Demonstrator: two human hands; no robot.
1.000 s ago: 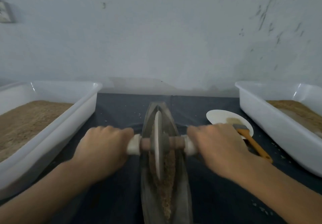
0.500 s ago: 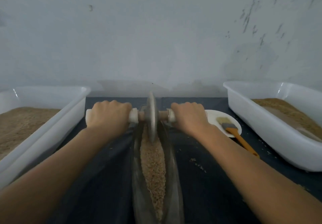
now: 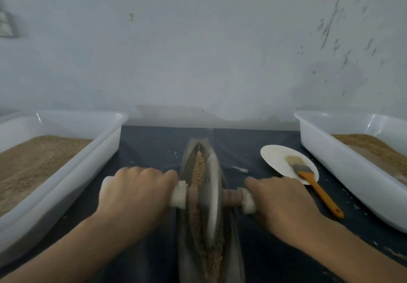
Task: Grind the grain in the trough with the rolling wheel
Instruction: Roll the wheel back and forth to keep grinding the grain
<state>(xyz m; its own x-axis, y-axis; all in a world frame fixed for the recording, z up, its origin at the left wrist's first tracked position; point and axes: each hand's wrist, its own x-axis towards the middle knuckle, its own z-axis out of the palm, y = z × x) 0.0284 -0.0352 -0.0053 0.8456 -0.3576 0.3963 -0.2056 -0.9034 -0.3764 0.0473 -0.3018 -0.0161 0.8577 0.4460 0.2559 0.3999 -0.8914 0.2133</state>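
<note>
Head view. The trough [image 3: 229, 258], a long grey boat-shaped vessel, is seen in the lower centre of the frame, running from the bottom edge up toward the middle. The grain [image 3: 199, 168] is spread along its channel. In the upper part of the trough the kernels look coarse and whole; lower down, near the bottom edge, the material is blurred, and how fine it is cannot be told. It is judged that the grinding is under way but not finished, since much coarse grain is left in the channel.

The wheel [image 3: 212, 196] is stood upright in the trough, at about the middle of its length, a little to the right of the grain line. It is blurred, so motion is probable. A handle bar [image 3: 231, 196] passes through its centre and ends in white grips on both sides.

The left hand [image 3: 134, 196] is placed left of the trough, with the fingers curled over the left grip, so it is clenched around the bar. The right hand [image 3: 284, 203] is placed right of the trough and is wrapped around the right grip in the same manner. Both hands are seen from the back, so the thumbs are hidden.

At the left and right edges, two white tubs [image 3: 66, 172] with brown material are set. A white plate [image 3: 275, 159] with a brush [image 3: 317, 185] on it lies at the right centre, near the right hand but apart from it.
</note>
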